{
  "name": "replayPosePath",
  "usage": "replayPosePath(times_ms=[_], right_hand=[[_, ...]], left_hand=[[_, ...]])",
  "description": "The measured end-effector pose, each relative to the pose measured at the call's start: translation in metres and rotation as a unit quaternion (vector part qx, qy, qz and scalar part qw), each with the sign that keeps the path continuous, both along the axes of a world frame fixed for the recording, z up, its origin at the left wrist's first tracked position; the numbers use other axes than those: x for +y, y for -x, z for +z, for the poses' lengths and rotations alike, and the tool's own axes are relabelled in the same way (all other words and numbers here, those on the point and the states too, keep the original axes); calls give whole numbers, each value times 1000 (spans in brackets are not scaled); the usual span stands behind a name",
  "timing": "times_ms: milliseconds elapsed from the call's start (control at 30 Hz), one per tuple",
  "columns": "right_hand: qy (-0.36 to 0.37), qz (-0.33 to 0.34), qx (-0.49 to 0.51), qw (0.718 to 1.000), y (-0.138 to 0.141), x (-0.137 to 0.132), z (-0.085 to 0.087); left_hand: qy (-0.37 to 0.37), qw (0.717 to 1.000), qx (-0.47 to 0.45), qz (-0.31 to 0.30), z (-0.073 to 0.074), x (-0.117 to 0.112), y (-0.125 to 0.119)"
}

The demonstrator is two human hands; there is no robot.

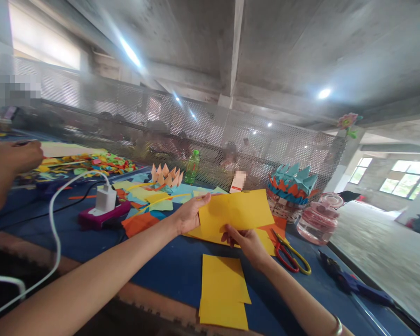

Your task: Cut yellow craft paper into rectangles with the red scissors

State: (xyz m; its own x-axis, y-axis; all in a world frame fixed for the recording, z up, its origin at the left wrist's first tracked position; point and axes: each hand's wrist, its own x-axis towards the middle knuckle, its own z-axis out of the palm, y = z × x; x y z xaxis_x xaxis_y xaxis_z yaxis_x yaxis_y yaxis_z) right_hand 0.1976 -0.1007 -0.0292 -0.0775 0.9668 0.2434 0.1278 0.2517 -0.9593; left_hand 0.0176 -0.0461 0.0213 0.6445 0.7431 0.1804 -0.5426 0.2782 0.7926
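A yellow paper sheet is held up over the blue table. My left hand grips its left edge, fingers closed round the paper. My right hand pinches its lower edge from below. More yellow paper lies flat under the held sheet. A small stack of yellow sheets rests nearer to me, close to the table's front edge.
Red and yellow scissors lie right of my right hand, a dark glue gun beyond them. A pink jar, paper crowns, a green bottle and a white charger stand around. Another person's hand works at far left.
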Motion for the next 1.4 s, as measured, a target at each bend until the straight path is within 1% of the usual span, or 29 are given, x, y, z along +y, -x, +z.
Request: replayPosePath(times_ms=[200, 333, 400, 500, 633, 767, 1100, 1400], right_hand=[[6, -8, 8, 1000, 1, -2, 2], [8, -1, 23, 1000, 1, -3, 3], [12, 6, 32, 999, 0, -3, 3], [19, 11, 33, 999, 0, -4, 3], [19, 15, 28, 999, 1, -4, 3], [20, 17, 33, 999, 1, -5, 4], [9, -1, 13, 1000, 3, -4, 4], [10, -9, 7, 1000, 3, -4, 4]], left_hand=[[-38, 999, 13, -1, -5, 2, 2], [-35, 998, 49, 7, -10, 3, 2], [-35, 998, 52, 5, -11, 2, 1], [-33, 998, 47, -3, -12, 1, 0], [-23, 999, 46, 5, -12, 1, -1], [-21, 999, 41, 0, -12, 3, -2], [-22, 999, 42, -3, -16, 6, -2], [-19, 999, 51, 1, -13, 0, -4]])
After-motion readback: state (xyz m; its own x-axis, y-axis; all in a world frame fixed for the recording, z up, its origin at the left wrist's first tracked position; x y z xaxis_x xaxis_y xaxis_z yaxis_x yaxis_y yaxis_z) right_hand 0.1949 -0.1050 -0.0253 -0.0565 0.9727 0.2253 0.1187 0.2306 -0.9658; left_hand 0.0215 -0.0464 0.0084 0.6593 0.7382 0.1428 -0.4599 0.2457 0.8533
